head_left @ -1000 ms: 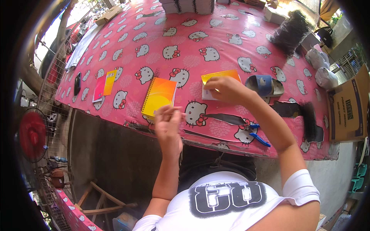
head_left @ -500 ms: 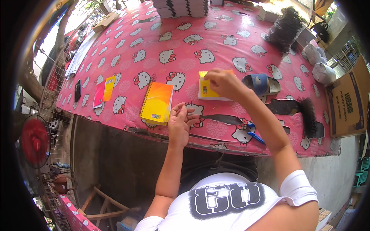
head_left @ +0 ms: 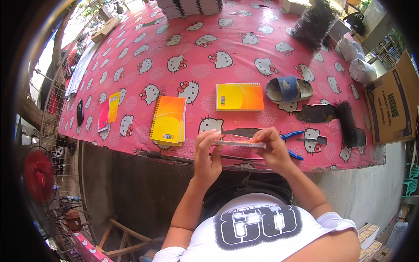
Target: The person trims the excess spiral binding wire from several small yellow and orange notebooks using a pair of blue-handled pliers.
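- One thin booklet (head_left: 239,143), seen nearly edge-on, is held level above the near edge of the desk (head_left: 244,61), around the middle; its cover can hardly be seen.
- Left hand (head_left: 208,153): fingers and thumb closed on the booklet's left end.
- Right hand (head_left: 273,149): fingers and thumb pinching the booklet's right end.
- Just right of the right hand, a cutting tool (head_left: 295,156) with blue handles lies on the desk, partly hidden by that hand.
- Farther than the booklet, a yellow and orange notebook (head_left: 240,97) lies flat, its coil edge on the far side.
- Close to its right sits a sandal (head_left: 290,89) with a blue strap.
- Left of the hands, a small pile of notebooks (head_left: 168,120) lies with coils along the left, the lower ones sticking out slightly.
- Farther left, a pink notebook (head_left: 104,114) lies against a yellow one (head_left: 114,107), with a dark phone (head_left: 80,112) beyond them.
- On the right, a bunch of black coils (head_left: 345,124) rests beside torn patches in the pink desk cover.
- Far right: a black tangled bundle (head_left: 316,22), white bags (head_left: 363,70) and, nearer, a cardboard box (head_left: 390,100).
- Far off, left of centre, stand stacks of coil-bound books (head_left: 190,6).
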Tool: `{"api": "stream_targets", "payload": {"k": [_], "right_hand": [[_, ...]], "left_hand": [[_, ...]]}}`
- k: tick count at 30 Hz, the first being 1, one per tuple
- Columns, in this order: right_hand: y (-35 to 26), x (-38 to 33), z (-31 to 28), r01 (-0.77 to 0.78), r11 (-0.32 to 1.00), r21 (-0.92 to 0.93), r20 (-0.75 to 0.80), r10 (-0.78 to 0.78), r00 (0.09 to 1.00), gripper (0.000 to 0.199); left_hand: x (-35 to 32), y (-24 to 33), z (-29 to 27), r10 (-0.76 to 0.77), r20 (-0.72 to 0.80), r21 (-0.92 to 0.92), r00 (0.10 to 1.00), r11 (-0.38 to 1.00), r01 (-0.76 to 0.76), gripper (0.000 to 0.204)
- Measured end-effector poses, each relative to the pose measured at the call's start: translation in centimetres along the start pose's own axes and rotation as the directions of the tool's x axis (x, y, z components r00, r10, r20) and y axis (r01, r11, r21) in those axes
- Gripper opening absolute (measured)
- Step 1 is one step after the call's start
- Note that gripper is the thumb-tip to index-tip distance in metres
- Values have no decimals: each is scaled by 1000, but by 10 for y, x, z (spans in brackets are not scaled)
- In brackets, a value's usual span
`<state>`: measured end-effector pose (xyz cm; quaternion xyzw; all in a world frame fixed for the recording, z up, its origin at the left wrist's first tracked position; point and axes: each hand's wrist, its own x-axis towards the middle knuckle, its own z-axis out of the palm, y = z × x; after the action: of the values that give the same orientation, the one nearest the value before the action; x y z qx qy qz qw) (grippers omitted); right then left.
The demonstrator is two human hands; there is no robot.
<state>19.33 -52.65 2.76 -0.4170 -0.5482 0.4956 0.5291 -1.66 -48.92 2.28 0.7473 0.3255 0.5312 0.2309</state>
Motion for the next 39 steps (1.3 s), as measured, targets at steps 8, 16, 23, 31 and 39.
{"api": "stream_targets", "payload": {"k": [8,16,23,31,39], "right_hand": [[21,-11,16,51,995,-88,2,-51,999,28],[-18,-14,-20,193,782,-593,75,-185,980,41],[-11,-37,-269,-630,-47,-775,-555,-425,715,28],[-35,-27,-274,-529,-52,-847,-473,-379,795,20],[-50,-25,-75,155,647,-746,-2,-234,972,31]], "left_hand": [[-16,22,-2,-211,92,147,973,969,197,54],[10,45,14,-135,142,333,981,939,81,18],[19,43,12,-137,183,300,973,951,77,17],[18,44,16,-90,150,362,985,932,30,17],[19,45,14,-121,172,319,978,946,61,23]]}}
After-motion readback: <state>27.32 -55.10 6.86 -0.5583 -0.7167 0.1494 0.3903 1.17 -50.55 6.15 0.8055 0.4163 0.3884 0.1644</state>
